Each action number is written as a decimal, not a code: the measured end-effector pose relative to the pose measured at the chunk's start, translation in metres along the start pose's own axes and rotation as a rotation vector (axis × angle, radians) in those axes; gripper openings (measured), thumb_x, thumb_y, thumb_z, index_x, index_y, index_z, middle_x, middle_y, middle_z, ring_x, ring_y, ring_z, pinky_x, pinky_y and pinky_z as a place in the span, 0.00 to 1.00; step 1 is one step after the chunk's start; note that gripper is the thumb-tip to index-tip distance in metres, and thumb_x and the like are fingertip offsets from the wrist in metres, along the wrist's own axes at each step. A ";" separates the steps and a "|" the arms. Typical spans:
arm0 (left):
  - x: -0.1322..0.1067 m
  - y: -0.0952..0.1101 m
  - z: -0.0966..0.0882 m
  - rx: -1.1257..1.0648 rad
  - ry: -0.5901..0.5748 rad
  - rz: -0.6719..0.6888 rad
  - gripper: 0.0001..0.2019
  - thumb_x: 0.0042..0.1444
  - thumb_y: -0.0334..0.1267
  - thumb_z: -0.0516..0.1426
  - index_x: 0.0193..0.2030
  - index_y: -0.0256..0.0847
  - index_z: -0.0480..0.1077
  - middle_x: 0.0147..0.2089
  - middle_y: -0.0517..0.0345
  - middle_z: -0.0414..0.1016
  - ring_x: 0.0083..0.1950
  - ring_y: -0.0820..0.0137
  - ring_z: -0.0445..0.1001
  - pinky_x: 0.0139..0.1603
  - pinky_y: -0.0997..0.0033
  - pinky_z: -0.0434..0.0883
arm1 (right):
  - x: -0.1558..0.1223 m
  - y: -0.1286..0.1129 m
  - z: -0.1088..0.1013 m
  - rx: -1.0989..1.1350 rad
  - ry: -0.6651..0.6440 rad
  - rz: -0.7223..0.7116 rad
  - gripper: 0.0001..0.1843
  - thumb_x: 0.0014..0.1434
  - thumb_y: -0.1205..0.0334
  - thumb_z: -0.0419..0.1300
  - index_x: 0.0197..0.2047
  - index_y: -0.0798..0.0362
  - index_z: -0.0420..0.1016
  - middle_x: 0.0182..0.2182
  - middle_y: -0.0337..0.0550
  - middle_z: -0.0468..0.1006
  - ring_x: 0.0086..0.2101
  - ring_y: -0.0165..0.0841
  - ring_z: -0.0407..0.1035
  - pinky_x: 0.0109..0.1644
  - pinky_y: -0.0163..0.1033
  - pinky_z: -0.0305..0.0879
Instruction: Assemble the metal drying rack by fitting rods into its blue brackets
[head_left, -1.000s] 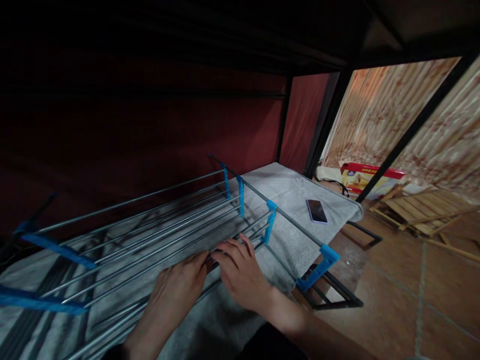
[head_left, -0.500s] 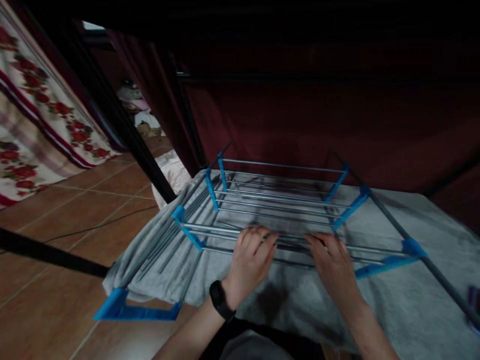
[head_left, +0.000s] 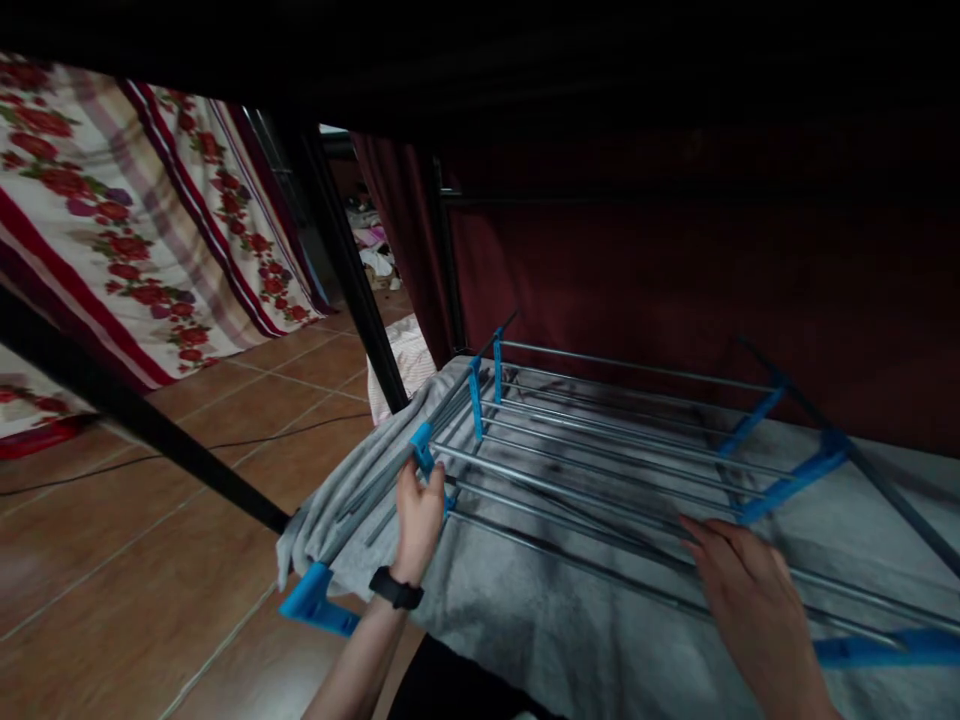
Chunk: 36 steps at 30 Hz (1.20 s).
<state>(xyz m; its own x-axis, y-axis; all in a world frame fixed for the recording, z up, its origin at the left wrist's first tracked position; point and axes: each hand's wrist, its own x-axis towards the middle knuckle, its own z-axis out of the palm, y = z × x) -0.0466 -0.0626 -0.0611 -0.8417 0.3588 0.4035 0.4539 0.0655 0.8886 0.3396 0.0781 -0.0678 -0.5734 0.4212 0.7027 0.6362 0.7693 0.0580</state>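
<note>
A rack of grey metal rods [head_left: 600, 435] joined by blue plastic brackets stands on a grey blanket [head_left: 540, 600]. My left hand [head_left: 420, 510], with a black band on the wrist, pinches the near-left blue bracket [head_left: 422, 447] where the rod ends meet it. My right hand [head_left: 754, 590] is curled over the near rods toward the right, fingertips on a rod; its thumb is hidden. Another blue bracket [head_left: 319, 600] sits at the lower left end of the side tube. Loose rods [head_left: 375, 490] lie on the blanket left of the rack.
Black metal bed posts [head_left: 360, 280] and a black rail [head_left: 135, 410] frame the left side, with a dark beam overhead. A maroon curtain [head_left: 600, 290] hangs behind. A floral cloth [head_left: 150, 220] hangs at left above the tiled floor [head_left: 187, 530], where a cable runs.
My left hand has moved left from the middle of the near rods to the near-left bracket. My right hand stays on the rods. The view has turned left.
</note>
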 end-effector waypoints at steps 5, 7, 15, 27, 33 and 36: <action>0.005 -0.005 0.014 -0.051 0.088 0.000 0.18 0.60 0.47 0.55 0.48 0.36 0.75 0.52 0.41 0.80 0.57 0.51 0.76 0.66 0.50 0.67 | -0.008 0.005 0.003 0.053 0.012 0.010 0.18 0.73 0.54 0.49 0.58 0.47 0.74 0.44 0.49 0.77 0.46 0.43 0.73 0.51 0.50 0.67; 0.005 -0.008 0.015 -0.038 0.113 0.000 0.18 0.60 0.48 0.54 0.46 0.36 0.75 0.50 0.40 0.80 0.54 0.51 0.77 0.63 0.51 0.69 | -0.009 0.006 0.003 0.062 0.005 0.015 0.18 0.73 0.54 0.50 0.58 0.47 0.75 0.44 0.49 0.77 0.46 0.43 0.73 0.50 0.49 0.67; 0.006 -0.005 0.016 -0.103 0.140 -0.011 0.16 0.59 0.49 0.56 0.40 0.39 0.77 0.45 0.47 0.82 0.52 0.54 0.78 0.62 0.55 0.70 | -0.009 0.013 0.003 0.094 0.025 0.027 0.18 0.73 0.51 0.50 0.59 0.45 0.74 0.43 0.45 0.77 0.43 0.39 0.74 0.50 0.47 0.67; -0.001 -0.004 0.015 -0.130 0.136 -0.027 0.16 0.60 0.47 0.57 0.43 0.36 0.78 0.46 0.45 0.82 0.53 0.55 0.78 0.64 0.54 0.69 | -0.011 0.015 0.005 0.089 0.025 0.054 0.18 0.73 0.52 0.52 0.57 0.47 0.76 0.42 0.46 0.78 0.43 0.39 0.75 0.47 0.46 0.67; -0.002 0.001 0.015 -0.125 0.135 -0.033 0.16 0.61 0.47 0.57 0.44 0.36 0.78 0.46 0.45 0.82 0.53 0.55 0.78 0.64 0.55 0.69 | -0.008 0.014 0.000 0.053 0.019 0.028 0.16 0.72 0.58 0.54 0.56 0.48 0.78 0.43 0.46 0.79 0.42 0.40 0.75 0.47 0.46 0.67; -0.002 0.005 0.016 -0.148 0.148 -0.039 0.15 0.61 0.46 0.57 0.42 0.36 0.78 0.45 0.46 0.82 0.54 0.55 0.78 0.65 0.56 0.69 | -0.008 0.014 -0.002 0.050 0.013 0.010 0.15 0.71 0.60 0.55 0.56 0.49 0.78 0.42 0.47 0.79 0.42 0.40 0.75 0.47 0.46 0.67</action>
<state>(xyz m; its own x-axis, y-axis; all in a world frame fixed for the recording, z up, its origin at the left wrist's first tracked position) -0.0376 -0.0478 -0.0606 -0.8967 0.2171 0.3858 0.3812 -0.0646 0.9222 0.3536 0.0845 -0.0711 -0.5599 0.4229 0.7125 0.6154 0.7880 0.0159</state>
